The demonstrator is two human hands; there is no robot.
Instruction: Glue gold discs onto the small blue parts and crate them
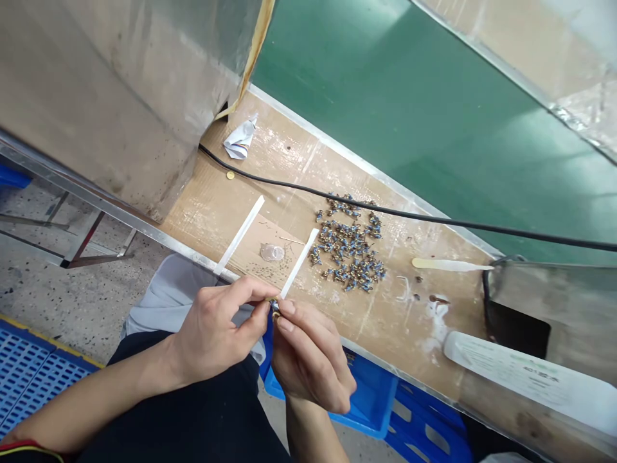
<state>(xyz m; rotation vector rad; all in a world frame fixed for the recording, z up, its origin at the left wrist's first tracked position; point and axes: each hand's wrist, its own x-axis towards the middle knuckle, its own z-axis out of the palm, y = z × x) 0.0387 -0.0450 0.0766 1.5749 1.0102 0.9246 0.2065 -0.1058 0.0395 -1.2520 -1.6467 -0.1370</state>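
Observation:
My left hand (219,328) and my right hand (311,350) meet over the front edge of the bench. Between their fingertips is a small blue and brass-coloured part (274,307), pinched from both sides and mostly covered by the fingers. Beyond my right hand lies a loose pile of similar small blue and brass-coloured parts (347,247). Just past my left hand, a piece of cardboard (250,257) between two white tape strips carries a small clear round dish (272,252), tiny scattered bits and a thin stick (292,240).
A black cable (308,189) crosses the bench. A crumpled white cloth (240,138) lies at the back left. To the right are a white brush-like tool (453,265) and a white bottle (530,379) on its side. Below the edge sits a blue crate (371,395).

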